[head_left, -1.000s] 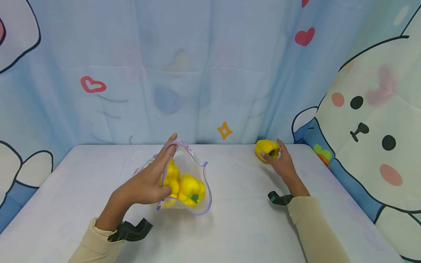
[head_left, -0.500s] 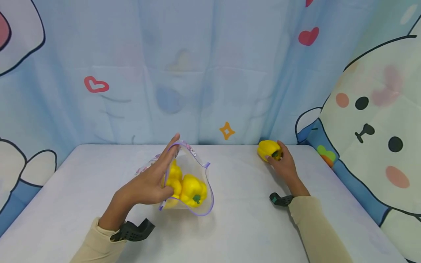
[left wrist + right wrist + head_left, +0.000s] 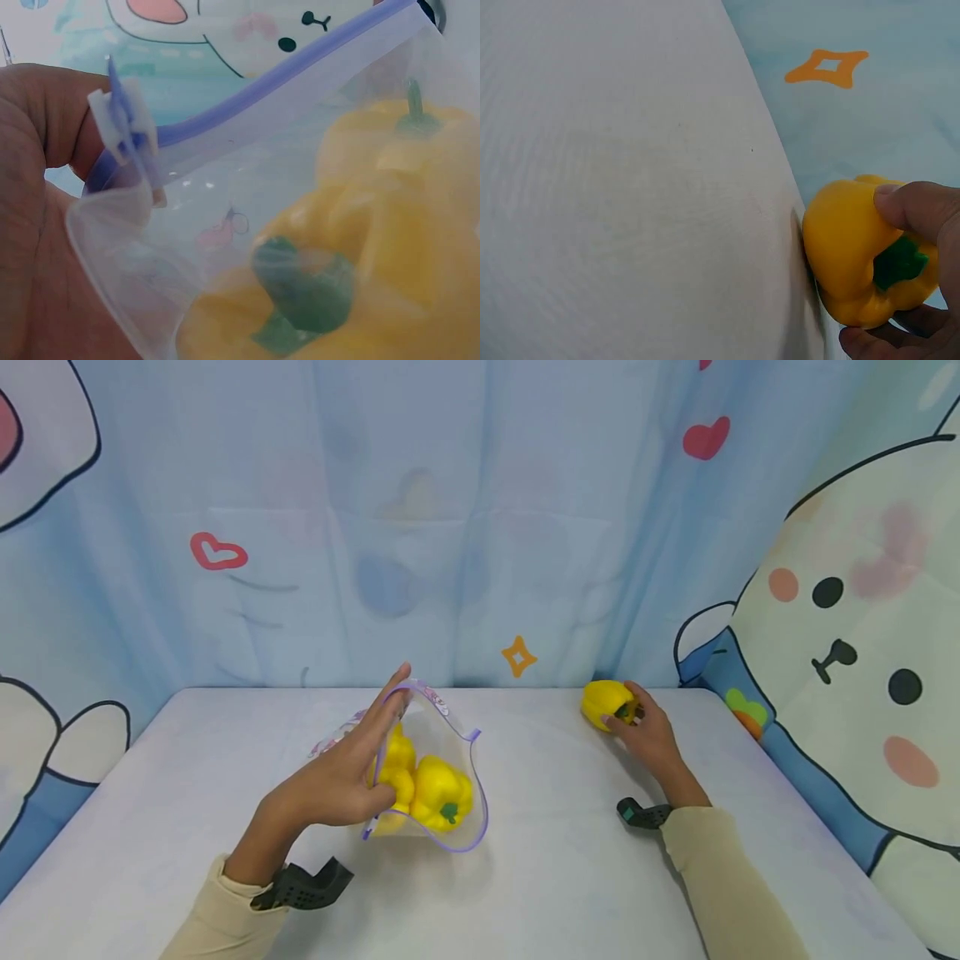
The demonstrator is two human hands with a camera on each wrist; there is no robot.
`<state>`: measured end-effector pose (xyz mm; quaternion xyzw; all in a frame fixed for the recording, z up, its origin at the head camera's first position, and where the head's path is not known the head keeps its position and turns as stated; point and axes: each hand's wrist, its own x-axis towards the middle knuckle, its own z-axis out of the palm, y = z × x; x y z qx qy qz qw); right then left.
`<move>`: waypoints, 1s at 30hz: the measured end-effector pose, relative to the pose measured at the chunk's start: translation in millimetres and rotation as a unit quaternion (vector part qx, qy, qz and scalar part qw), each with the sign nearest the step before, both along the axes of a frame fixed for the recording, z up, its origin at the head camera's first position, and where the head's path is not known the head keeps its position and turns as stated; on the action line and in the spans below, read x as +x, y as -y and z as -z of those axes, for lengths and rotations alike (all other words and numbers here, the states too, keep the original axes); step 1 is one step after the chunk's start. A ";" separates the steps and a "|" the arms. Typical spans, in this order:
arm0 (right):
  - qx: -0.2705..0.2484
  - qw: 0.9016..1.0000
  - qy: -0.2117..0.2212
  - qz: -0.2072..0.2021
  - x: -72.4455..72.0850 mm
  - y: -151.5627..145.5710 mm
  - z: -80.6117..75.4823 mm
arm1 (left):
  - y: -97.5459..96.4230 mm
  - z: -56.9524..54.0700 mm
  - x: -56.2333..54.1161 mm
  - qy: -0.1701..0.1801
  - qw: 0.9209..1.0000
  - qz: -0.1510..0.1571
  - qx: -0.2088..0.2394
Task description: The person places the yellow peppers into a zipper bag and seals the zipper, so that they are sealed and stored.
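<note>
My left hand point(image 3: 333, 785) grips the side of a clear zip bag point(image 3: 468, 752) with a purple rim, its thumb at the lower rim and the fingers stretched along the far side. The bag's mouth gapes toward me, and yellow bell peppers point(image 3: 441, 789) with green stems lie inside. Their stems point(image 3: 304, 289) show through the plastic in the left wrist view, beside a white slider piece point(image 3: 124, 120). At the table's back edge, my right hand point(image 3: 651, 731) holds another yellow bell pepper point(image 3: 844, 240) between thumb and fingers, its green stem facing me.
A white cloth covers the table point(image 3: 540, 860). Behind it hangs a light blue curtain point(image 3: 420, 485) with hearts and a large printed white animal point(image 3: 847, 693) at the right. The held pepper is close to this curtain.
The held pepper and my right hand have shifted slightly left over the last half second. My left hand and the bag keep their place. The head view has swung slightly.
</note>
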<state>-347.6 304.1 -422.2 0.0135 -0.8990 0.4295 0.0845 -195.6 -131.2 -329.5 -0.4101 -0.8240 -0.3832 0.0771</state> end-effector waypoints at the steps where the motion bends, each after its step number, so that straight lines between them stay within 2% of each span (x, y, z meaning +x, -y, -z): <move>1: 0.000 1.000 0.001 -0.003 0.5 0.6 -0.6 | 0.1 0.3 -0.1 -0.001 1.000 0.001 0.000; 8: 0.009 0.999 -0.019 -0.032 5.2 8.7 -8.2 | 0.2 0.5 0.0 -0.003 1.000 0.004 0.002; 14: 0.010 0.997 -0.048 -0.065 13.9 23.2 -24.3 | -0.1 0.1 -0.2 -0.001 1.000 0.001 0.005; 21: -0.018 0.991 -0.076 -0.105 24.9 41.2 -39.8 | -0.5 0.5 -1.1 0.004 1.000 0.004 0.007; 25: -0.030 0.988 -0.091 -0.117 28.1 47.9 -42.1 | -0.5 1.4 -1.4 0.006 1.000 0.006 0.009; 30: -0.043 0.988 -0.080 -0.127 31.2 56.9 -40.1 | -2.5 2.2 -1.2 0.009 1.000 0.011 0.011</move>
